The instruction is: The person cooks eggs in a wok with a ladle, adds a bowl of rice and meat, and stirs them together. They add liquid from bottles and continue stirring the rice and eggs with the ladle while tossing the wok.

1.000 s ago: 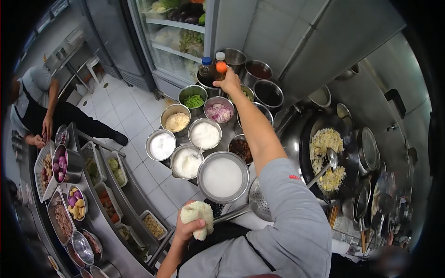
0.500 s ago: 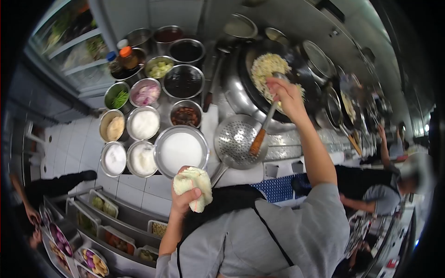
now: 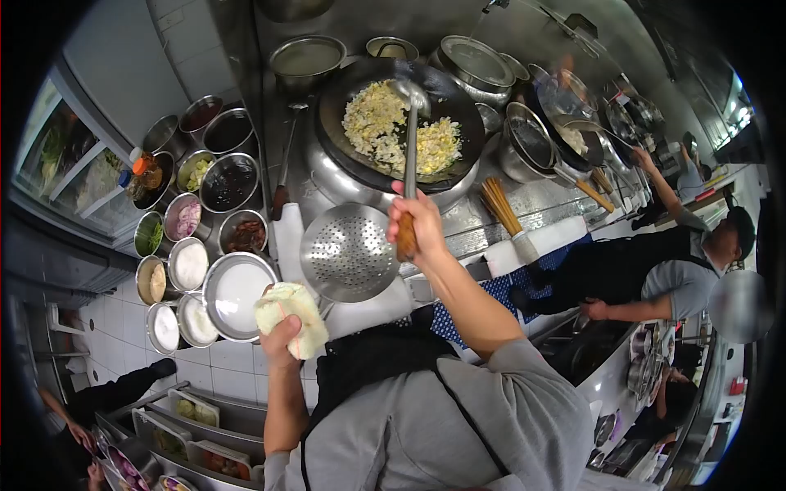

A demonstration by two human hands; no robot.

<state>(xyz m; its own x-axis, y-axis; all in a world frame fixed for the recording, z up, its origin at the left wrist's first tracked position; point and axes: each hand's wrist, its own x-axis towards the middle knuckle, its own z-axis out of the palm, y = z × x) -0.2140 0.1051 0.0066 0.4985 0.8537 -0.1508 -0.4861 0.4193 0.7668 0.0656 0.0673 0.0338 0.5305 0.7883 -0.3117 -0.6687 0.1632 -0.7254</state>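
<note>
My right hand (image 3: 423,222) is wrapped round the wooden handle of a metal ladle (image 3: 412,139). The ladle's bowl lies at the far side of a large black wok (image 3: 329,135), between two patches of yellow-white food (image 3: 372,121) that looks like egg and rice. In my left hand (image 3: 280,340) is a folded pale cloth (image 3: 301,315), gripped with the thumb across it. That hand hovers beside a steel bowl (image 3: 229,315) of white powder or grains. A perforated strainer (image 3: 348,250) rests on the counter just left of my right hand.
Steel pots of seasonings stand at the left, among them dark sauce (image 3: 230,182) and chopped onion (image 3: 188,217). A bamboo brush (image 3: 501,211) lies right of the wok. Further right, another person (image 3: 647,270) stands by more woks. Food trays (image 3: 196,409) are at lower left.
The view has shifted, bringing the whole wok into sight. My right hand now holds the ladle lower on its wooden handle, and the food is split into two patches. My left hand keeps the cloth.
</note>
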